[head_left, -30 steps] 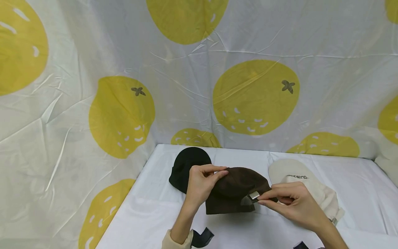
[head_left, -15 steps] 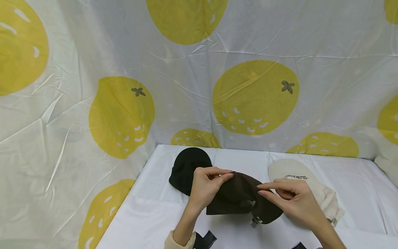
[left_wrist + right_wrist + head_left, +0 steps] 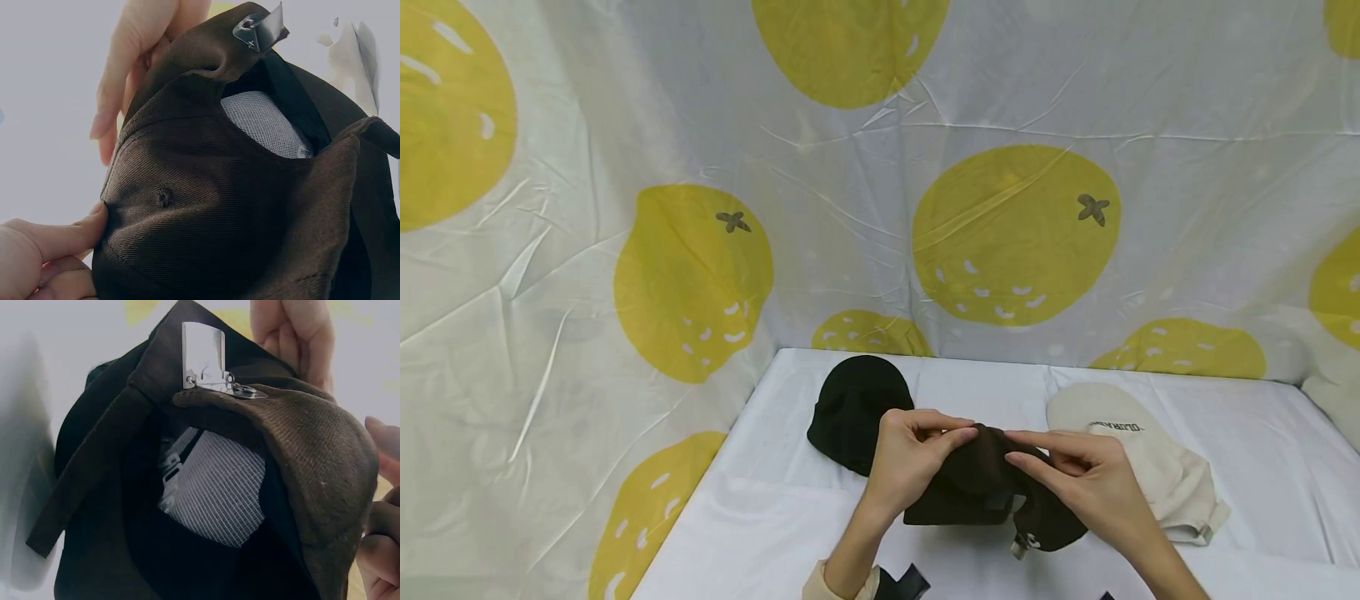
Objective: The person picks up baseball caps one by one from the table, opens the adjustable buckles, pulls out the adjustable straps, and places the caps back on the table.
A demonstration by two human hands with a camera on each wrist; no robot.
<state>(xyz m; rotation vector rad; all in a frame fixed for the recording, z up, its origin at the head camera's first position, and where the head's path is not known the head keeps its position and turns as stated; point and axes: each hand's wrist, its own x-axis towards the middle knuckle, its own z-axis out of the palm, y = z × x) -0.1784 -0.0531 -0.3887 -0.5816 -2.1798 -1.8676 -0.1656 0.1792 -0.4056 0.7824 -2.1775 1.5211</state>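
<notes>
A dark brown baseball cap (image 3: 977, 483) is held up over the white table, its brim low on the left. My left hand (image 3: 906, 454) pinches the top of its crown between thumb and fingers. From the other side my right hand (image 3: 1090, 471) grips the crown between thumb and index finger, fingertips close to the left hand's. The back strap hangs undone at the lower right. Its metal clasp (image 3: 203, 356) stands flipped up in the right wrist view. White mesh lining (image 3: 265, 122) shows through the back opening in the left wrist view.
Behind my left hand lies a black cap (image 3: 857, 408). A cream cap (image 3: 1150, 454) with dark lettering lies at the right, partly behind my right hand. A lemon-print sheet (image 3: 850, 208) hangs behind the table (image 3: 760, 492).
My right hand has let go of the strap's clasp end and moved up and left to the crown. The strap has dropped down. My left hand has shifted slightly right with the cap.
</notes>
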